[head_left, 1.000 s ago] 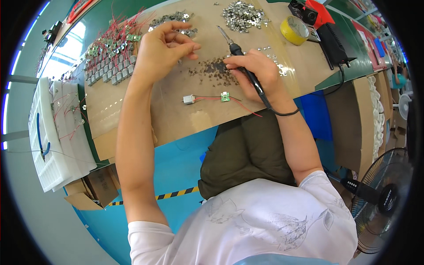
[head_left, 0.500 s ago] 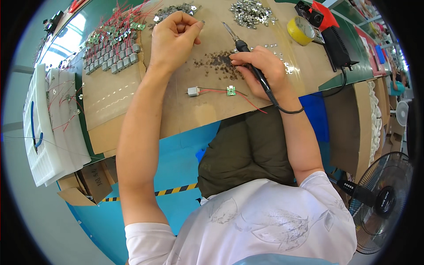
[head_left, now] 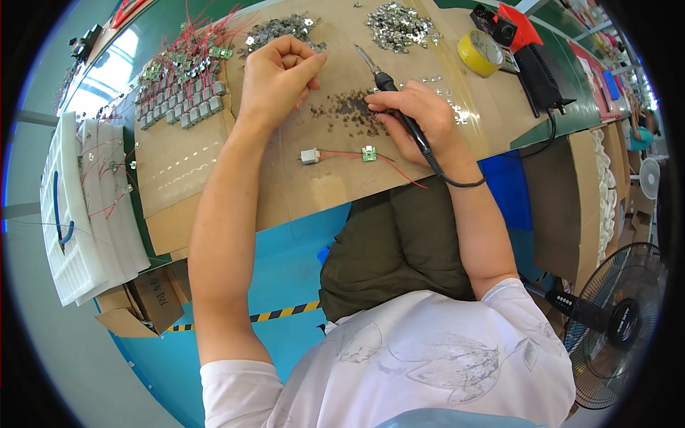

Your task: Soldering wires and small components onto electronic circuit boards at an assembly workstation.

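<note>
The right hand (head_left: pixel 424 120) grips a black soldering iron (head_left: pixel 386 81), tip pointing away from the person. The left hand (head_left: pixel 277 80) curls near a heap of small metal pieces (head_left: pixel 287 30); whether it pinches anything is unclear. Between the forearms, a small motor (head_left: pixel 310 156) wired to a green circuit board (head_left: pixel 369 153) lies on brown cardboard (head_left: pixel 335 184).

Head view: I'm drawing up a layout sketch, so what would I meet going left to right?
White plastic rack → cluster of small wired motors → left hand → right hand holding a soldering iron → yellow tape roll → black corded box → fan.
</note>
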`<act>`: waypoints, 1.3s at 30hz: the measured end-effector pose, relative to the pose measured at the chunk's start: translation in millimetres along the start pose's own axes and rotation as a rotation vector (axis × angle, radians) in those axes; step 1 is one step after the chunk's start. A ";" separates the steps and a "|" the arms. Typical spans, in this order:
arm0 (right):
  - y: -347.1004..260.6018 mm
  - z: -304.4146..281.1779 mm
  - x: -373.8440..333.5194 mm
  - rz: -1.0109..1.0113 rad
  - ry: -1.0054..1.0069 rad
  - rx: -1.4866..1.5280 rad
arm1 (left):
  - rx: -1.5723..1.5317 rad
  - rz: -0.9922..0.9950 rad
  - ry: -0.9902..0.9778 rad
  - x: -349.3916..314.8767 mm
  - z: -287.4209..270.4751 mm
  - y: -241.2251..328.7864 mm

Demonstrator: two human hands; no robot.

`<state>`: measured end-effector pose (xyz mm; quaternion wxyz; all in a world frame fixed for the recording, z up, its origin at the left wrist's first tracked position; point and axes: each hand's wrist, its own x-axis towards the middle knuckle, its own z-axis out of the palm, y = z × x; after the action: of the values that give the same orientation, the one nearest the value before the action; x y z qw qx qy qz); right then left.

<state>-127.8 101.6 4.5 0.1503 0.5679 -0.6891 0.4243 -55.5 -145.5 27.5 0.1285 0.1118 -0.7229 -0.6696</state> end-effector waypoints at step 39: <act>-32.7 -12.9 -54.5 0.380 0.359 0.224 | 0.503 0.215 -0.361 -11.1 14.7 -9.2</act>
<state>-84.7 147.3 -11.8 0.1241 0.3574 -0.6942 0.6123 -50.1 -128.7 16.9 0.0365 -0.0577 -0.8845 -0.4615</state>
